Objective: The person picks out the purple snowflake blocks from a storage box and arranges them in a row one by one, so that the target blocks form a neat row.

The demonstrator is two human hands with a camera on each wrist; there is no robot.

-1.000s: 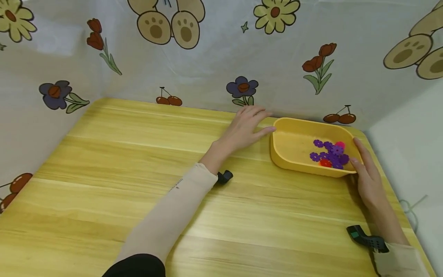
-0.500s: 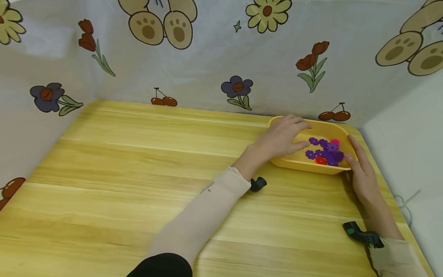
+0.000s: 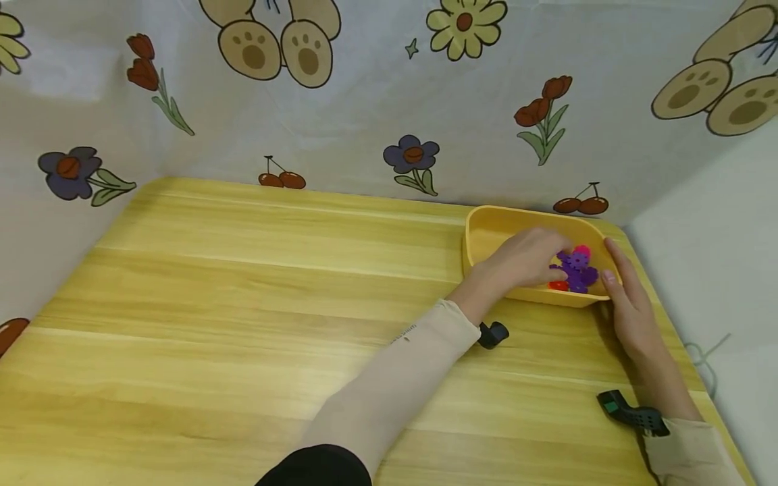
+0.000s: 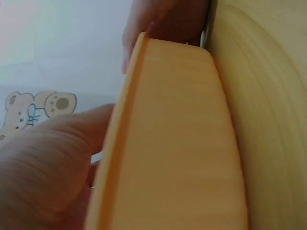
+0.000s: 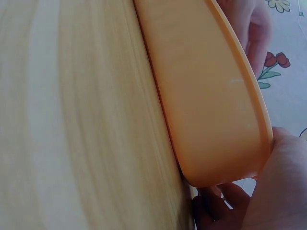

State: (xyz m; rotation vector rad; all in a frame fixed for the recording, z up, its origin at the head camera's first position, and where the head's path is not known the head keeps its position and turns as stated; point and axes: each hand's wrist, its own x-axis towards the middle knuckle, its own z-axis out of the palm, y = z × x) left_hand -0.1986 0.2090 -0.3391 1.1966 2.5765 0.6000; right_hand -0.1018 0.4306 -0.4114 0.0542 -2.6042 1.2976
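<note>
Inside yellow tray [image 3: 486, 236]: my left grip [image 3: 527, 258] dips to purple flower pieces [image 3: 577, 271], whether closed I cannot tell | Tray's right end: my right grip [image 3: 635, 307] clamps the rim

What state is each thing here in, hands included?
Yellow plastic tray: upright, open-topped
Purple flower-shaped pieces: heaped at tray's right end
Red piece: lying beside heap
Pink piece: lying behind heap
Left hand: in tray, at the pieces; grip unclear
Right hand: gripping tray's right end

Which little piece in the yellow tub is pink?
The pink piece at the pile's back, toward the far wall of the yellow tub; the purple pieces lie in front, and the red piece shows at the near edge.
</note>
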